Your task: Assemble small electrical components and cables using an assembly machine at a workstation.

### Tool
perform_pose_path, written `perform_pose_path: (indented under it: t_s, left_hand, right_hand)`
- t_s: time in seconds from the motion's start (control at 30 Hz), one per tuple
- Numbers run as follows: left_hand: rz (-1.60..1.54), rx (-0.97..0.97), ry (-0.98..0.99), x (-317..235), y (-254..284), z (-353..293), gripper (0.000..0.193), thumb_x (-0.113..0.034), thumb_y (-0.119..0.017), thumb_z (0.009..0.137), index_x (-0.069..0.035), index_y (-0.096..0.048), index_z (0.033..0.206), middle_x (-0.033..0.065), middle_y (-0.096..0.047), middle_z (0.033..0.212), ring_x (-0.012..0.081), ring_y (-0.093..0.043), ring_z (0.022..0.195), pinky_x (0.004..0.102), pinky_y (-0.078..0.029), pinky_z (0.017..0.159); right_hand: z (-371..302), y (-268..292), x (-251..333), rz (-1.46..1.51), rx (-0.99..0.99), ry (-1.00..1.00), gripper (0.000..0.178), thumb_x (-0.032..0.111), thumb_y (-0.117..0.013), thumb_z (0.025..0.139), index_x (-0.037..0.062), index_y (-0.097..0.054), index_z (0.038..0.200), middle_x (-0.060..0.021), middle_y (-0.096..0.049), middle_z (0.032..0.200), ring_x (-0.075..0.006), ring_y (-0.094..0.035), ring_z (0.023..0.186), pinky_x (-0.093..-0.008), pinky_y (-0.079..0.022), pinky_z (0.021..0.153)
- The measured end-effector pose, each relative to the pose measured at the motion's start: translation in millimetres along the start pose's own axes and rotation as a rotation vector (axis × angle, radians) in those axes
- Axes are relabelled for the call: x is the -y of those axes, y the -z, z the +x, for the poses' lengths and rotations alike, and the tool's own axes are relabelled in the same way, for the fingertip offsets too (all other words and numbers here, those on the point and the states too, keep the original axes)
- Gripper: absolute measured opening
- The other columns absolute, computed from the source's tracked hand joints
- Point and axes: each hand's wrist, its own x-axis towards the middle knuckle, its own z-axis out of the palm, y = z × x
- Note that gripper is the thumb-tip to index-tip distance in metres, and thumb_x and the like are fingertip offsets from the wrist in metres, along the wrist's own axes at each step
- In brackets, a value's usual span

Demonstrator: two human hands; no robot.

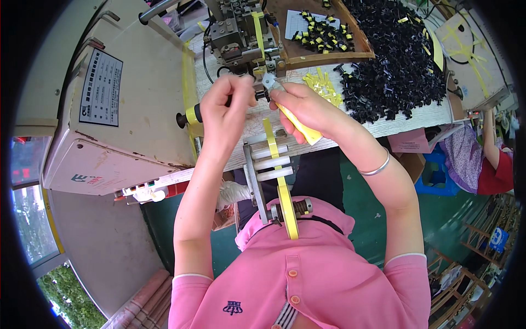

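My left hand (227,107) is closed on a small black part (262,96), held just under the metal head of a winding machine (241,33). My right hand (307,107) grips yellow-handled cutters (300,127), and their metal tip (270,82) touches the part. A strip of yellow tape (269,138) runs up to the part from a roll (285,205) on a metal bracket (253,186) close to my chest. The two hands almost touch at the part.
A beige machine housing (109,109) with a black-and-yellow knob (189,116) fills the left. A wooden tray (359,41) holds yellow-taped parts, and a large pile of black parts (397,60) lies on the bench. Another person (485,159) sits at the right, near a blue stool (435,175).
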Motion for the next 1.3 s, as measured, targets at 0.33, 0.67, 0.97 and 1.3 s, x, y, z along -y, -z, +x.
perform_pose_path:
  t_s: [0.33, 0.67, 0.97, 1.3]
  left_hand:
    - [0.724, 0.186, -0.478, 5, 7, -2, 0.019, -0.005, -0.068, 0.067, -0.007, -0.059, 0.084, 0.0056, -0.064, 0.087, 0.0262, -0.061, 0.081, 0.0378, -0.044, 0.072]
    - [0.679, 0.173, -0.479, 4, 13, -3, 0.023, -0.003, -0.072, 0.068, -0.006, -0.063, 0.090, 0.0081, -0.064, 0.090, 0.0273, -0.062, 0.085, 0.0371, -0.047, 0.074]
    - [0.640, 0.158, -0.469, -25, 28, -40, 0.017, -0.003, -0.070, 0.072, -0.003, -0.062, 0.087, 0.0092, -0.065, 0.081, 0.0272, -0.064, 0.071, 0.0343, -0.052, 0.062]
    - [0.563, 0.572, 0.509, 4, 19, -37, 0.020, -0.015, -0.060, 0.088, 0.003, -0.065, 0.092, 0.0126, -0.066, 0.083, 0.0201, -0.062, 0.071, 0.0312, -0.047, 0.064]
  right_hand:
    - [0, -1, -6, 0.079, -0.002, 0.023, 0.034, 0.036, -0.042, 0.097, 0.0026, -0.051, 0.095, -0.0063, -0.053, 0.056, -0.0149, -0.051, 0.038, -0.0255, -0.039, 0.033]
    - [-11, 10, -25, 0.519, -0.224, 0.281, 0.024, 0.025, -0.051, 0.095, 0.0016, -0.053, 0.099, -0.0053, -0.056, 0.066, -0.0144, -0.056, 0.050, -0.0264, -0.044, 0.043]
    - [-24, 19, -56, 0.433, -0.306, 0.313, 0.017, 0.017, -0.063, 0.087, 0.0029, -0.057, 0.081, 0.0024, -0.043, 0.060, -0.0068, -0.038, 0.049, -0.0225, -0.029, 0.047]
    - [-33, 5, -43, 0.390, -0.285, 0.386, 0.023, 0.020, -0.059, 0.091, -0.0007, -0.058, 0.081, 0.0022, -0.045, 0.058, -0.0058, -0.037, 0.045, -0.0217, -0.028, 0.043]
